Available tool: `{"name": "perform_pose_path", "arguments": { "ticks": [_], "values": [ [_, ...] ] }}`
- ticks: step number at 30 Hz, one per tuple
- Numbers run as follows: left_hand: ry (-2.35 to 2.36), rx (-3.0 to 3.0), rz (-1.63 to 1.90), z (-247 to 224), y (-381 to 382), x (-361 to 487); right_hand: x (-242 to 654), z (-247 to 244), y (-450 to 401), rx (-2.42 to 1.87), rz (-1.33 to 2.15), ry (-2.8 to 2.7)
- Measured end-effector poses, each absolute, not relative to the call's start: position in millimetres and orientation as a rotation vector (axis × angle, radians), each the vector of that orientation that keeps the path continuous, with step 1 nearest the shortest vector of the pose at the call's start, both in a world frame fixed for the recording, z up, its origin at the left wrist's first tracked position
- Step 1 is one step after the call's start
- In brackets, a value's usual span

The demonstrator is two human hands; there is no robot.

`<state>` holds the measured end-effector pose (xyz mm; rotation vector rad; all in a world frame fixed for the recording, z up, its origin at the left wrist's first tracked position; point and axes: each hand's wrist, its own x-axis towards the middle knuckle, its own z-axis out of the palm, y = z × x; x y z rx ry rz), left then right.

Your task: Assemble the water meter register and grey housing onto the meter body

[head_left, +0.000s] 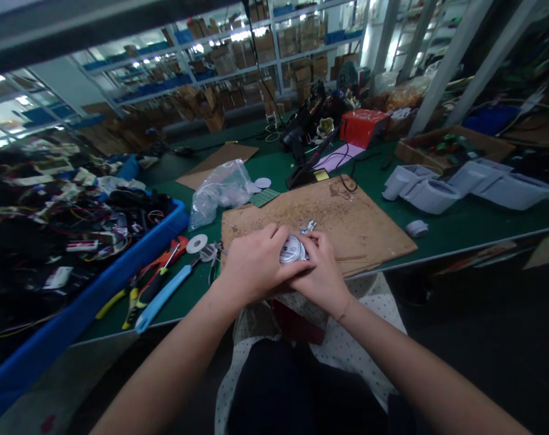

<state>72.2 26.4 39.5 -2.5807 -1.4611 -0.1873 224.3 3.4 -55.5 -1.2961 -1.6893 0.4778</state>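
Observation:
Between my two hands is a round, silvery-white disc-shaped part (292, 249), near the front edge of a brown board (338, 211). My left hand (259, 260) curls over its left side, thumb along the near edge. From the right, my right hand (320, 269) closes on the same part with fingers bent. The part's underside is hidden by my fingers. Just beyond it on the board lie small shiny metal pieces (308, 227). Thin brown sticks or wires (352, 259) rest to the right of my right hand.
Left of the board lie a solder spool (206, 251), pliers (142, 290) and a blue-handled tool (163, 299). A blue bin (165, 226) holds tangled electronics. Behind are a plastic bag (222, 190), a green circuit board (264, 197) and a red box (364, 127). White plastic housings (431, 190) stand right.

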Motion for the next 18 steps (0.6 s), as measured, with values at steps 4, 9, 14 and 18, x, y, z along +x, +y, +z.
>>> {"name": "perform_pose_path", "arguments": {
  "ticks": [4,9,14,18],
  "values": [
    [-1.491,-2.590,-0.166,34.2,44.0,66.7,225.4,-50.3,14.3,-1.316,0.496,-1.699],
    [-1.572,-2.743,-0.483,21.4,58.5,44.7,219.0,-40.0,19.3,-1.342,0.503,-1.766],
    [-1.602,-2.671,-0.598,11.4,46.8,35.2,215.4,-37.3,14.9,-1.289,0.560,-1.782],
    [-1.566,-2.587,-0.553,10.6,28.0,44.0,227.8,-42.6,16.7,-1.169,0.654,-1.848]
  ]
}}
